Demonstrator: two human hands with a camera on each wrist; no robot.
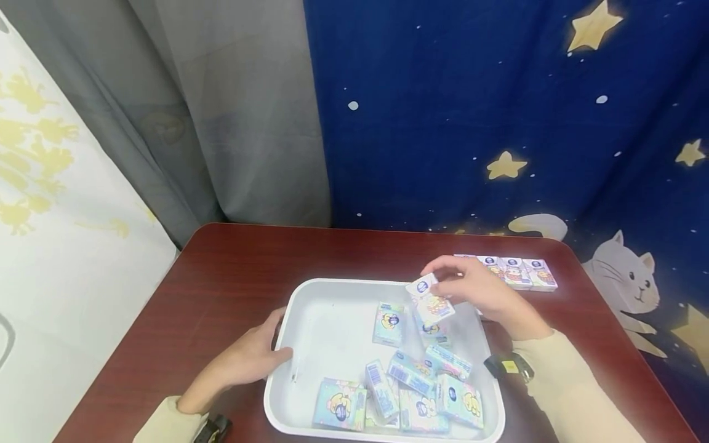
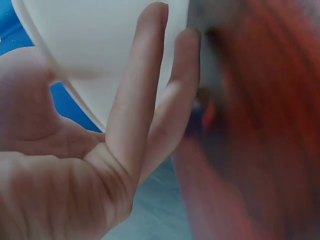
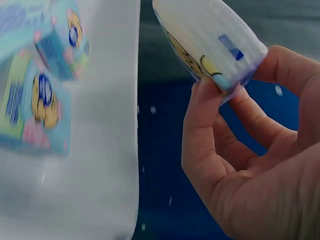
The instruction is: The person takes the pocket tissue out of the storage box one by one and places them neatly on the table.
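A white tray (image 1: 321,326) lies on the table with several small tissue packs in it, mostly toward its near right part. At its left side, my left hand (image 1: 252,357) grips the rim, thumb over the edge and fingers (image 2: 134,90) along the outer wall. Above the tray's far right corner, my right hand (image 1: 479,289) pinches a white and purple tissue pack (image 1: 434,307) by one end. The right wrist view shows that pack (image 3: 210,37) tilted between thumb and fingers. Beneath it, blue-green packs rest in the tray, one of them a tissue pack (image 1: 389,324) lying flat.
Beyond my right hand, a row of purple-white tissue packs (image 1: 515,272) lies on the dark red table (image 1: 244,258), partly hidden by the hand. A grey and blue curtain (image 1: 421,123) hangs behind the table. A white panel (image 1: 66,258) stands at the left.
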